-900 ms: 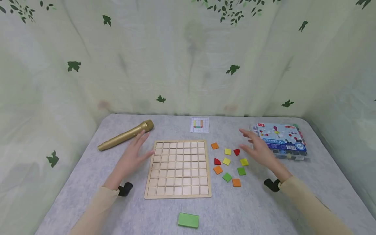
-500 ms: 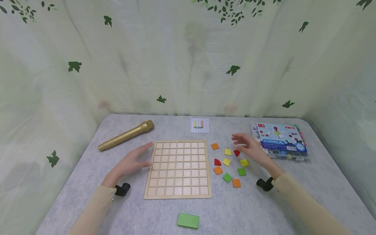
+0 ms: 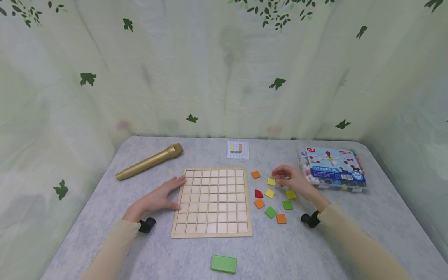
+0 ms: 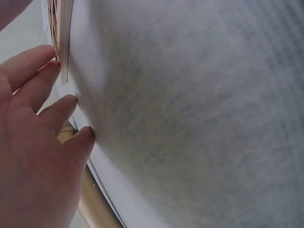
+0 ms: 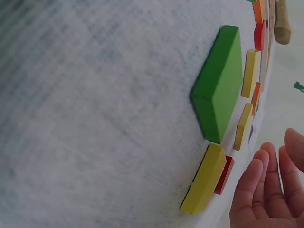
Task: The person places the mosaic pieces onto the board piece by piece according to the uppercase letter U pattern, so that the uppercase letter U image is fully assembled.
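My left hand (image 3: 159, 199) lies at the left side of a wooden grid board (image 3: 212, 235), fingers and thumb spread along its frame. In the left wrist view, two fingertips of this hand (image 4: 35, 109) meet the board's edge (image 4: 64, 42), and the others reach the tabletop. My right hand (image 3: 294, 181) hovers over loose coloured tiles, close to a yellow square (image 3: 271, 181), and mostly covers a red quarter-round tile (image 5: 224, 175). Nothing shows between its loosely bent fingers in the right wrist view. Several orange, yellow and green (image 3: 270, 212) squares and another red quarter-round (image 3: 258, 193) lie right of the board.
A gold microphone (image 3: 150, 161) lies at the back left. Behind the board is a small pattern card (image 3: 238, 150). A clear box of molecule-model parts (image 3: 336, 168) stands at the right. Near the front edge lies a green block (image 3: 224, 264).
My left hand has come down and back from near the microphone onto the board's left edge. My right hand has moved left and lower over the tiles, its fingers drawing closer together.
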`<control>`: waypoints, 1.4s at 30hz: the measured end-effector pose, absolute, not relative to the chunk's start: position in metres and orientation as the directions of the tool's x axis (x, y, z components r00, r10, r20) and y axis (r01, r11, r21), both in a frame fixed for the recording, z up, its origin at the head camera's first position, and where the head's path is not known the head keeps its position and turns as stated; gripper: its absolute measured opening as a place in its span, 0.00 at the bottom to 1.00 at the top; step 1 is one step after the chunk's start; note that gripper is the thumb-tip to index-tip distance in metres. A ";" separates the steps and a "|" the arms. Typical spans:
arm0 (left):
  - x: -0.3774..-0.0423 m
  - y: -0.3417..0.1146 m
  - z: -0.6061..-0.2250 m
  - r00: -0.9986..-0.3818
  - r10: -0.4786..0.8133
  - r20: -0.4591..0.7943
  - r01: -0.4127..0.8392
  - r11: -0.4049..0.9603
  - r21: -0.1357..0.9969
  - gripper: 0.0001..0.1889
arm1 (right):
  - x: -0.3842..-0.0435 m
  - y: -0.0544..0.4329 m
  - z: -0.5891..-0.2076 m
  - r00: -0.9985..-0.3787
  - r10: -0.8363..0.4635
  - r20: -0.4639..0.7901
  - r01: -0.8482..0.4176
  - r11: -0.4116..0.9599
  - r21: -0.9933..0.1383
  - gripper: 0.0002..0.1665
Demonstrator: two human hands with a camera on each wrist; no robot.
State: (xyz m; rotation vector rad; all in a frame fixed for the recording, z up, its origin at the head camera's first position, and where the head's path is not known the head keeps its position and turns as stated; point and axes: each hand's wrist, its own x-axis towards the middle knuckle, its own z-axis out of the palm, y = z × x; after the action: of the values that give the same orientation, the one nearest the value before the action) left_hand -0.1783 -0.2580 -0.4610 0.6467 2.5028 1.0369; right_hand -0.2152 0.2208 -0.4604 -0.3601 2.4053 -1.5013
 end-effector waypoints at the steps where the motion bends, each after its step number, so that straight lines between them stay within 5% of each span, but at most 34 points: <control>1: -0.178 -0.258 -0.461 -0.829 0.539 -0.146 0.281 0.629 0.725 0.50 | -0.216 0.220 -0.461 -0.930 -0.352 -0.111 -0.060 0.439 -0.896 0.17; 31: -0.180 -0.262 -0.468 -0.819 0.552 -0.154 0.321 0.665 0.674 0.52 | -0.228 0.197 -0.455 -0.915 -0.385 -0.120 -0.215 0.717 -0.663 0.12; 42: -0.178 -0.261 -0.466 -0.824 0.544 -0.159 0.314 0.671 0.672 0.52 | -0.232 0.201 -0.453 -0.899 -0.407 -0.164 -0.148 0.635 -0.758 0.08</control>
State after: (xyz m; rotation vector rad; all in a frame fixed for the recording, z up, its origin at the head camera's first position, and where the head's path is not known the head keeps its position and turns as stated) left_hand -0.1776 -0.2607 -0.4664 0.6771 2.5403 0.9274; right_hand -0.2319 0.2007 -0.4535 -0.4452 2.5379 -1.1352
